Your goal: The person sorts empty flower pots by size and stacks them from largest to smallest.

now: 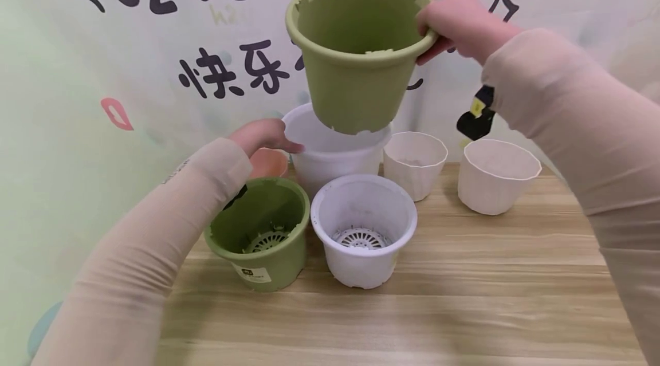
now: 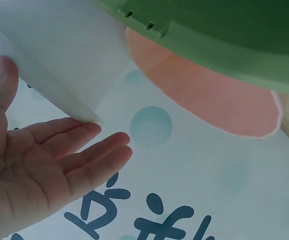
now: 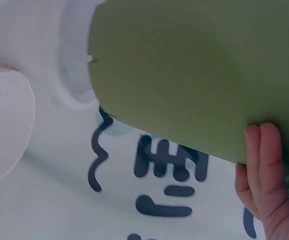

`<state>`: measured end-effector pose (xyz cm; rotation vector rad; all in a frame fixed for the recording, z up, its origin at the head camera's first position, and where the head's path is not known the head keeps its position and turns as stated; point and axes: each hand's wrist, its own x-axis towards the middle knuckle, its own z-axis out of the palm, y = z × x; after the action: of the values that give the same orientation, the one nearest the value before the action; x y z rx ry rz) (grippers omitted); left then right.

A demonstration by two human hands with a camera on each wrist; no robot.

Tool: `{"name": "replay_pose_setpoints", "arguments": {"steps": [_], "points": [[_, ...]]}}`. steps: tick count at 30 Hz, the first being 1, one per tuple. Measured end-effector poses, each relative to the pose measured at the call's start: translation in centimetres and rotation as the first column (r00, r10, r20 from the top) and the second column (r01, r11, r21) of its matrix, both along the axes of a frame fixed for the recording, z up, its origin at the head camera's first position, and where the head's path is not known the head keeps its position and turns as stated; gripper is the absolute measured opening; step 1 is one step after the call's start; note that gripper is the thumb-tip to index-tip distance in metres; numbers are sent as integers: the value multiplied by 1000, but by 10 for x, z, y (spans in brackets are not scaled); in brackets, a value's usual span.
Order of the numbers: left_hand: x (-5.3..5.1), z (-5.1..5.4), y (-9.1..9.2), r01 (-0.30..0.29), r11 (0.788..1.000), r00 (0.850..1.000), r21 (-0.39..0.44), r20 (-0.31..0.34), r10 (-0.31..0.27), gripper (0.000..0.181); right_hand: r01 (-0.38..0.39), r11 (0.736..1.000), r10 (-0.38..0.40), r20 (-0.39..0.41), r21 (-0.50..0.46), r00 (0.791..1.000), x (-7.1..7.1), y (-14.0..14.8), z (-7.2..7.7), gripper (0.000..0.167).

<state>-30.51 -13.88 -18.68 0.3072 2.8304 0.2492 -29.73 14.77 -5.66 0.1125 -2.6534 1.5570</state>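
My right hand [image 1: 456,19] grips the rim of a large green flower pot [image 1: 356,91] on its right side. The pot hangs in the air above a large white flower pot [image 1: 335,164], its base overlapping that pot's mouth in the head view. In the right wrist view, fingers [image 3: 264,160] lie along the green pot's outer wall. My left hand [image 1: 268,136] is at the white pot's left rim. Its fingers [image 2: 92,162] are fairly straight in the left wrist view, and one fingertip touches the rim edge.
In front stand a smaller green pot [image 1: 286,266] with a label and a smaller white pot [image 1: 361,268], both with slotted bottoms. Two pale faceted pots [image 1: 415,174] stand at the back right. A pink pot [image 1: 268,163] is partly hidden behind my left wrist. A printed cloth hangs behind the wooden table [image 1: 464,297].
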Motion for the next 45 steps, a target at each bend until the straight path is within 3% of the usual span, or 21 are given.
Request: {"name": "replay_pose_setpoints", "arguments": {"steps": [4,8,13,19,25,30,36,42,45], "points": [[0,1,0,-21,999,1000,-24,15,21,71,8,1000,-9,-24,-30,1000,-3,-21,-17,53],[1,1,-2,-30,999,999,11,33,30,65,-1,1000,1,-42,-15,999,-6,-35,-34,49],[0,-2,-6,-30,997,999,74,41,27,63,-15,1000,15,1,23,1000,-13,-40,-56,52],[1,-4,-7,-46,994,999,95,32,43,64,-28,999,29,22,-26,999,-27,-44,-85,47],[1,-8,-7,-76,981,997,180,15,75,63,-25,998,28,47,-50,998,-34,-45,-108,39],[-2,-9,-6,-67,975,998,214,-7,70,65,-18,1000,17,53,18,998,-39,-45,-126,40],[-3,-9,-6,-46,983,998,180,-35,53,66,1,994,-5,42,108,999,-46,-45,-142,41],[0,-8,-5,-41,984,998,173,-46,50,50,7,975,-12,22,220,1000,-52,-49,-147,8],[1,-8,-6,-40,985,997,165,-52,50,46,-3,956,-4,24,292,1000,-54,-51,-147,8]]}}
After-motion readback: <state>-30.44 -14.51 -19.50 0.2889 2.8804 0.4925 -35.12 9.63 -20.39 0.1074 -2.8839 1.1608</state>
